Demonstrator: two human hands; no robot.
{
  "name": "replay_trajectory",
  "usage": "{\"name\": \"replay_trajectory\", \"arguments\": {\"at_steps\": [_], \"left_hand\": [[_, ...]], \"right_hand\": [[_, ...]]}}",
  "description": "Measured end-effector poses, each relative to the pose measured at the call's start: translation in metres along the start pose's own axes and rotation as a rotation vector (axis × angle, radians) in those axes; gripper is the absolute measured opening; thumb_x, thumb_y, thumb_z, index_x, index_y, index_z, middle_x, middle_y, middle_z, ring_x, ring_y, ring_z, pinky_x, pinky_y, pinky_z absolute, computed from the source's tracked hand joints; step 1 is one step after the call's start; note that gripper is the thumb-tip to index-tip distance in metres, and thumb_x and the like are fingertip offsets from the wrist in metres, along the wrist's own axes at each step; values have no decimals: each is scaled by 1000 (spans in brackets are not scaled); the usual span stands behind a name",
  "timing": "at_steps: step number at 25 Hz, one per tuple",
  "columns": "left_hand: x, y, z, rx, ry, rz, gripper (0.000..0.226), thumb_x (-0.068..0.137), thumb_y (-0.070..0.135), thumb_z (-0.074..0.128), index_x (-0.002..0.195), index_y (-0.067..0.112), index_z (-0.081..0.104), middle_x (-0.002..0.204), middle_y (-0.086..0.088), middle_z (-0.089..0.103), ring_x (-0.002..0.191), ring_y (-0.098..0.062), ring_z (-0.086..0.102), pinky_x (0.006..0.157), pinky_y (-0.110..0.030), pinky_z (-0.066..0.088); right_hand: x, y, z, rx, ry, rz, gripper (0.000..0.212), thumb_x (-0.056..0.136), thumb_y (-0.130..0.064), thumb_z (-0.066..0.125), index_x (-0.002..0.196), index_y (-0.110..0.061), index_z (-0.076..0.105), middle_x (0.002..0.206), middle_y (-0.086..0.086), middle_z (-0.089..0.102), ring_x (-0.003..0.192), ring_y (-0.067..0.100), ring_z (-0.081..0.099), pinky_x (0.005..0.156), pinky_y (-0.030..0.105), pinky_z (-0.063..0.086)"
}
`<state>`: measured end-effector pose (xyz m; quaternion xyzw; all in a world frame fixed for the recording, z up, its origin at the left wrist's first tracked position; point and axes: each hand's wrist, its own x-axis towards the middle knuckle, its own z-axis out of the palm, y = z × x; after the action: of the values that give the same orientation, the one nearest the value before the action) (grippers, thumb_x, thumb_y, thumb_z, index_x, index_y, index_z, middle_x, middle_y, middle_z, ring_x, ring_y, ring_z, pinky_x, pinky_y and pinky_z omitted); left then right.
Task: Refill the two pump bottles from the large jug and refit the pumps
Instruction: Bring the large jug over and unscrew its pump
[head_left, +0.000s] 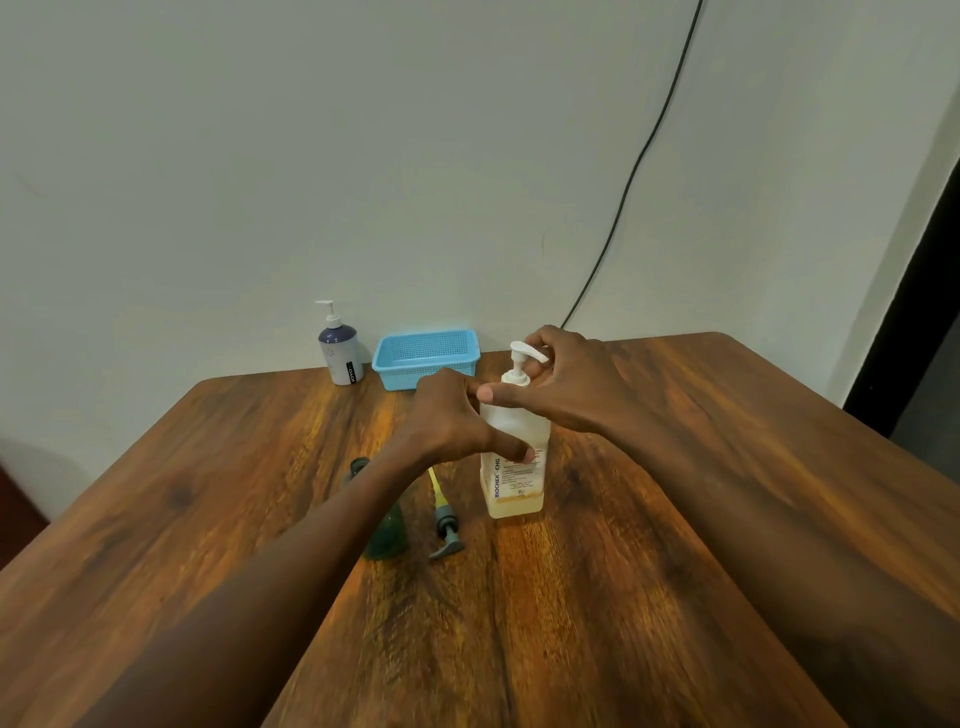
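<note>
A tall translucent white bottle (514, 478) with a little yellowish liquid at its bottom stands upright mid-table. My left hand (457, 415) grips its body from the left side. My right hand (561, 379) is closed around its white pump (521, 361) at the neck. A green bottle (387, 530) stands to the left, partly hidden behind my left forearm. Its grey pump (445, 525) with a yellow tube lies flat on the table beside it. No large jug is in view.
A blue-and-white pump bottle (340, 351) stands at the table's far edge by the wall. A light blue plastic basket (426, 358) sits next to it. A black cable hangs down the wall behind the wooden table (675, 519).
</note>
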<state>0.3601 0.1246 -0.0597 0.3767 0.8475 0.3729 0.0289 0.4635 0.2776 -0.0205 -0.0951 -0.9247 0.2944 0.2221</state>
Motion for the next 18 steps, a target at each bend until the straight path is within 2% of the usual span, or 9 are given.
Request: {"name": "replay_trajectory", "arguments": {"at_steps": [1, 3, 5, 8, 9, 11, 14, 16, 18], "left_hand": [[2, 0, 2, -6, 0, 4, 45, 55, 40, 100, 88, 20, 77, 93, 10, 79, 76, -4, 75, 65, -23, 62], [4, -2, 5, -11, -9, 6, 52, 54, 41, 100, 96, 19, 80, 95, 8, 80, 81, -5, 76, 72, -34, 65], [6, -3, 6, -6, -12, 0, 57, 54, 43, 100, 103, 20, 81, 99, 8, 80, 84, -4, 76, 74, -35, 65], [7, -5, 9, -24, -8, -3, 63, 53, 43, 100, 108, 20, 80, 104, 8, 80, 88, -5, 76, 77, -33, 65], [7, -4, 10, -23, -7, -8, 63, 54, 43, 100, 109, 20, 80, 105, 8, 80, 89, -5, 76, 77, -33, 65], [8, -4, 13, -8, -10, -19, 57, 55, 40, 100, 104, 20, 80, 104, 8, 80, 88, -7, 76, 74, -28, 64], [9, -2, 18, 23, -24, -39, 43, 58, 37, 99, 89, 23, 74, 95, 11, 78, 77, -2, 72, 60, -14, 55], [9, -1, 20, 23, -31, -44, 49, 59, 37, 99, 99, 21, 76, 97, 12, 76, 75, 1, 69, 59, -11, 53], [9, -4, 21, 23, -34, -31, 58, 58, 37, 99, 110, 21, 78, 105, 8, 79, 77, 4, 69, 60, -9, 53]], "right_hand": [[0, -1, 1, -51, 47, 13, 64, 70, -65, 81, 112, -18, 68, 98, -8, 69, 80, 7, 65, 69, 25, 56], [2, 2, 1, -51, 7, 5, 50, 73, -56, 84, 102, -17, 71, 92, -3, 73, 78, 12, 66, 74, 31, 57], [1, 5, -4, 87, -88, -1, 38, 81, -30, 84, 113, -18, 69, 104, -4, 72, 83, 6, 65, 81, 27, 57], [-3, 7, -10, 361, -184, -10, 66, 83, 3, 72, 140, -24, 52, 125, -3, 68, 104, 2, 65, 88, 20, 57], [-3, 8, -10, 335, -192, -21, 76, 82, 3, 72, 146, -27, 44, 133, -1, 66, 114, 6, 64, 91, 22, 56], [0, 9, -6, 119, -177, -54, 88, 79, -16, 82, 152, -30, 35, 141, 1, 60, 119, 13, 59, 92, 25, 51], [1, 10, -1, -70, 9, -16, 84, 72, -59, 83, 141, -25, 49, 116, -2, 69, 95, 10, 63, 83, 26, 55], [3, 13, -1, -66, 58, -29, 69, 73, -57, 84, 128, -23, 60, 108, -3, 71, 81, 6, 61, 72, 17, 50], [4, 15, -2, 13, 35, -58, 64, 75, -40, 88, 130, -24, 60, 114, 0, 72, 83, 6, 64, 72, 12, 49]]}}
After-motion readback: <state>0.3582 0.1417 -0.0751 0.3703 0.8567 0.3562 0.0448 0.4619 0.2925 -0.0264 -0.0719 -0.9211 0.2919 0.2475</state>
